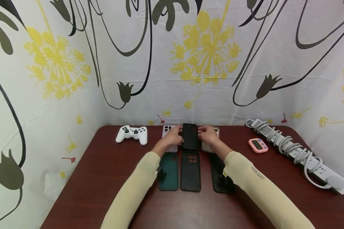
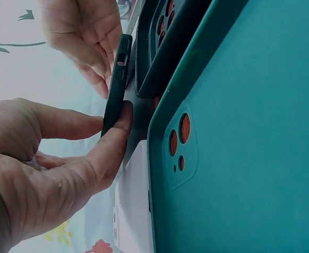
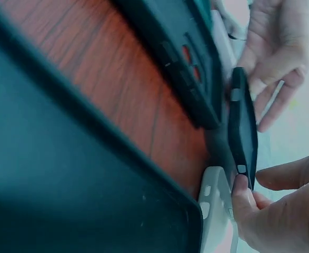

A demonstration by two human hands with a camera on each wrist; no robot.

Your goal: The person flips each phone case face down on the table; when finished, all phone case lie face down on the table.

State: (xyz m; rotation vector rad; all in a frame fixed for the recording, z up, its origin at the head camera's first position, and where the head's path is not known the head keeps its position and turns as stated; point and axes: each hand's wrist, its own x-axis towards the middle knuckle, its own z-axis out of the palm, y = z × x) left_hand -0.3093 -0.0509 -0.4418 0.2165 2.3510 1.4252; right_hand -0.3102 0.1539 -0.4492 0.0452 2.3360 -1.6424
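Both hands hold a black phone by its long edges at the far middle of the table. My left hand pinches its left edge between thumb and fingers. My right hand pinches the right edge, fingertips on the phone. In the wrist views the phone stands on edge, off the table. A lilac phone lies under the left hand, a beige phone under the right. Nearer me lie a green case, a black case and another dark case, partly hidden by my right sleeve.
A white game controller sits at the far left of the dark red table. At the right are a pink timer and a white power strip wound with grey cable. Patterned cloth walls close in three sides.
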